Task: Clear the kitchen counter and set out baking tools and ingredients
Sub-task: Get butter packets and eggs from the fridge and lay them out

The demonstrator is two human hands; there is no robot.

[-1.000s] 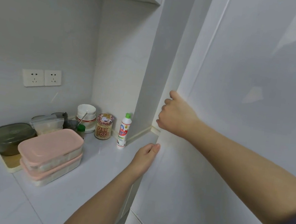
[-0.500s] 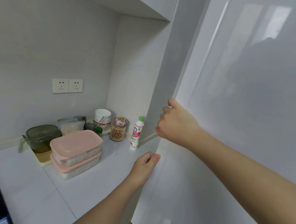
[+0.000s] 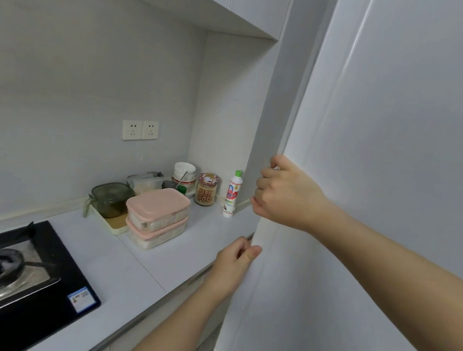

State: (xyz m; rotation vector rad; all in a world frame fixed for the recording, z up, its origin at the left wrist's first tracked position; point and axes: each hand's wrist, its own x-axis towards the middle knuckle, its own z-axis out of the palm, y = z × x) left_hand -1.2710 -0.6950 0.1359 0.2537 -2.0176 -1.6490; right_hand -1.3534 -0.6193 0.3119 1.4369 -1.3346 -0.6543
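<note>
As right hand (image 3: pixel 286 196) and left hand (image 3: pixel 235 259) are gripping its nine-o'clock edge, the glossy door (image 3: pixel 398 197) is looking stiff, heavy, slick.

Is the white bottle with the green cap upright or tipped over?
Upright: the white plastic bottle with green cap stands on its base, cap on top.

Home kitchen: gas hob (image 3: pixel 4 278), counter (image 3: pixel 136 266).
</note>
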